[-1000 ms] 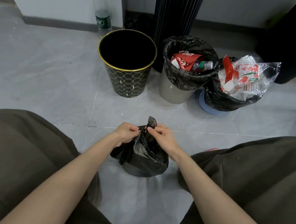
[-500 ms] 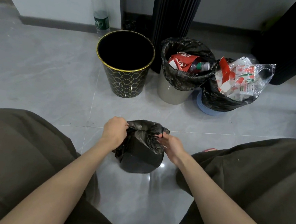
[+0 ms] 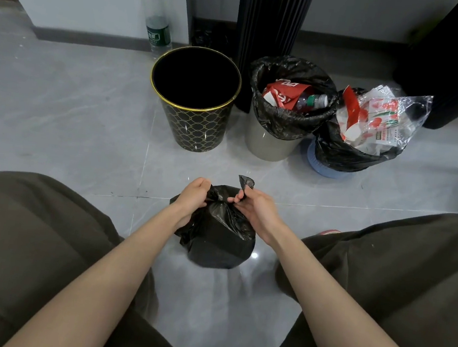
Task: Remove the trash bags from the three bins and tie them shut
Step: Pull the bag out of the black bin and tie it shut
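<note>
Bag (image 3: 219, 237) on the floor between both hands, neck gathered upward. Left hand (image 3: 192, 197) fingers clamped on one flap; right hand (image 3: 258, 210) fingers pinch the other, its tip standing above them; knot lies between.

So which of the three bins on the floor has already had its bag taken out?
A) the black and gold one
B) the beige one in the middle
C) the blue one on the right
A: the black and gold bin stands unlined, while the beige bin and blue bin hold full black bags.
</note>
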### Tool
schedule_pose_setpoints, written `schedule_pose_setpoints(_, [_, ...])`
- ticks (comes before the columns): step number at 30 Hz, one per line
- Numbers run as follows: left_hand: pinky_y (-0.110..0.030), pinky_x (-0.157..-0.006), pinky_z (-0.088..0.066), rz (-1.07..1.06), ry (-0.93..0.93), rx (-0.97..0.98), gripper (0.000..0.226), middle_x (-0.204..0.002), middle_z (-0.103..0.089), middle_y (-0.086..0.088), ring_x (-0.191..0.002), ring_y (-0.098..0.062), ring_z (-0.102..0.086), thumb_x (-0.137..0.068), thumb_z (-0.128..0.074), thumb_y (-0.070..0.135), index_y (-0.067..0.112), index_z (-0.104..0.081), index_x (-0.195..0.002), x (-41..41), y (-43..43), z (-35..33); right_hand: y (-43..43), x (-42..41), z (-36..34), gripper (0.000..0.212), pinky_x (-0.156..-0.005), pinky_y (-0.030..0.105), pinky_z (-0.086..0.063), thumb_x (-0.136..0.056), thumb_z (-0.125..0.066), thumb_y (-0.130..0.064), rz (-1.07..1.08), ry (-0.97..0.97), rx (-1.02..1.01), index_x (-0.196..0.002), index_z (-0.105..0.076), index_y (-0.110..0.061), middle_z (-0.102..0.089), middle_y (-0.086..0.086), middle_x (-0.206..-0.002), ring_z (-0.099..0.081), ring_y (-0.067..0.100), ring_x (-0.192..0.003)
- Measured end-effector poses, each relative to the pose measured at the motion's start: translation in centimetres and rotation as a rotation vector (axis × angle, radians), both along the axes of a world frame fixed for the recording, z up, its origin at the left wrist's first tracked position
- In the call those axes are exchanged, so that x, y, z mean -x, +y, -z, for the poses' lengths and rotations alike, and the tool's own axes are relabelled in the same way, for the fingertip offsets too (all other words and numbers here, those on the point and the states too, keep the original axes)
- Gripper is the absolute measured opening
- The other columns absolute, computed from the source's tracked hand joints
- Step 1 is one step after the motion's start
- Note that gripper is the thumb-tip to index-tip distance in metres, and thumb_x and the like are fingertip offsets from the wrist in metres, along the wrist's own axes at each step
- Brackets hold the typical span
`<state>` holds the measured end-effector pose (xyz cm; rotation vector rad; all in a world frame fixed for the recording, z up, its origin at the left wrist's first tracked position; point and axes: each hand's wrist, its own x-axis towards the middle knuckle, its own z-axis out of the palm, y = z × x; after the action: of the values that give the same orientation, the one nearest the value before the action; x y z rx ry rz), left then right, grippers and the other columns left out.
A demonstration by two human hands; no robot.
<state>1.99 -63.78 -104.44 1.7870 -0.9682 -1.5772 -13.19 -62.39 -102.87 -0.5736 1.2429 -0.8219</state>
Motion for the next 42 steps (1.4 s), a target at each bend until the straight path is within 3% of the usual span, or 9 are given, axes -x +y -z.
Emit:
schedule_pose_setpoints(4, [-0.032, -0.09, -0.047, -0.096, 0.193, -0.012, 0.024, -0.087, -0.068, -0.003, -0.086, -0.019, -0.062, -0.101, -0.036, 0.019, 0.011, -0.05, -0.082, -0.1, -0.3, 0.0, -0.2, -0.1, 0.1, 0.036, -0.084, 0.028, -0.05, -0.102, -0.035, -0.015, 0.085, -0.057, -0.06, -0.069, -0.047, -0.01, -0.042, 0.003, -0.058, -0.053, 0.019, -0.067])
schedule_pose_setpoints(9, [-0.025, -0.067, -0.038, -0.282, 0.237, -0.026, 0.03, -0.059, -0.035, -0.001, -0.059, -0.015, -0.042, -0.103, -0.032, 0.016, 0.015, -0.037, -0.073, 0.7, -1.0, 0.1, 0.0, 0.2, 1.1, 0.038, -0.073, 0.027, -0.052, -0.103, -0.032, -0.017, 0.358, -0.321, -0.329, -0.067, -0.042, -0.011, -0.033, -0.002, -0.039, -0.037, 0.012, -0.048])
schedule_pose_setpoints(14, [-0.023, -0.061, -0.038, -0.273, 0.167, -0.082, 0.029, -0.061, -0.035, -0.002, -0.058, -0.013, -0.041, -0.103, -0.031, 0.019, 0.016, -0.037, -0.074, 0.4, -0.5, 0.9, 0.1, 1.1, 2.1, 0.041, -0.104, 0.035, -0.043, -0.104, -0.03, -0.018, 0.466, -0.339, -0.464, -0.065, -0.038, -0.01, -0.029, 0.0, -0.034, -0.03, 0.013, -0.05])
schedule_pose_setpoints(17, [-0.028, -0.075, -0.044, -0.234, 0.17, -0.085, 0.029, -0.062, -0.038, -0.002, -0.061, -0.014, -0.045, -0.102, -0.032, 0.018, 0.015, -0.04, -0.075, 0.1, -0.2, 0.7, 0.0, 0.9, 2.2, 0.038, -0.097, 0.034, -0.048, -0.104, -0.031, -0.018, 0.375, -0.233, -0.347, -0.068, -0.04, -0.011, -0.031, -0.002, -0.04, -0.036, 0.012, -0.042])
schedule_pose_setpoints(21, [-0.036, -0.084, -0.051, -0.094, 0.234, 0.029, 0.028, -0.066, -0.047, -0.005, -0.069, -0.018, -0.056, -0.101, -0.038, 0.015, 0.011, -0.041, -0.074, 0.2, 0.0, -0.7, -0.5, 0.4, 1.2, 0.035, -0.072, 0.027, -0.05, -0.102, -0.037, -0.022, 0.172, -0.014, -0.122, -0.071, -0.047, -0.013, -0.041, 0.002, -0.056, -0.049, 0.018, -0.061])
schedule_pose_setpoints(26, [-0.04, -0.087, -0.053, -0.102, 0.13, 0.096, 0.028, -0.07, -0.061, -0.007, -0.072, -0.017, -0.062, -0.094, -0.056, 0.017, 0.011, -0.041, -0.07, 0.5, -0.1, -0.5, -0.8, 0.0, -0.5, 0.028, -0.076, 0.024, -0.051, -0.098, -0.048, -0.026, 0.079, 0.196, 0.035, -0.079, -0.065, -0.015, -0.065, 0.001, -0.081, -0.06, 0.013, -0.08])
schedule_pose_setpoints(33, [-0.009, -0.059, -0.047, 0.137, -0.149, 0.319, 0.035, -0.086, -0.069, -0.009, -0.061, 0.003, -0.064, -0.079, -0.073, 0.004, 0.008, -0.043, -0.061, 0.5, 0.0, -0.4, -1.9, 0.5, -2.3, 0.026, -0.057, 0.007, -0.039, -0.095, -0.054, -0.019, 0.0, 0.379, 0.21, -0.071, -0.065, -0.015, -0.067, -0.004, -0.09, -0.052, -0.008, -0.05])
schedule_pose_setpoints(36, [-0.012, -0.061, -0.052, 0.221, -0.138, 0.346, 0.037, -0.1, -0.069, -0.012, -0.077, -0.002, -0.066, -0.078, -0.073, 0.001, 0.008, -0.042, -0.059, 0.8, -0.2, -0.2, -2.5, 0.6, -2.7, 0.027, -0.061, 0.01, -0.039, -0.095, -0.055, -0.021, -0.08, 0.384, 0.245, -0.087, -0.071, -0.001, -0.066, -0.011, -0.081, -0.054, -0.013, -0.053])
schedule_pose_setpoints(42, [-0.014, -0.046, -0.045, 0.134, -0.112, 0.284, 0.036, -0.075, -0.067, -0.004, -0.049, -0.004, -0.058, -0.08, -0.072, 0.006, 0.012, -0.042, -0.063, 1.3, 0.0, 0.1, -2.6, 0.4, -2.7, 0.023, -0.06, 0.007, -0.041, -0.096, -0.054, -0.023, -0.211, 0.334, 0.284, -0.081, -0.07, -0.017, -0.07, -0.003, -0.093, -0.057, -0.01, -0.064])
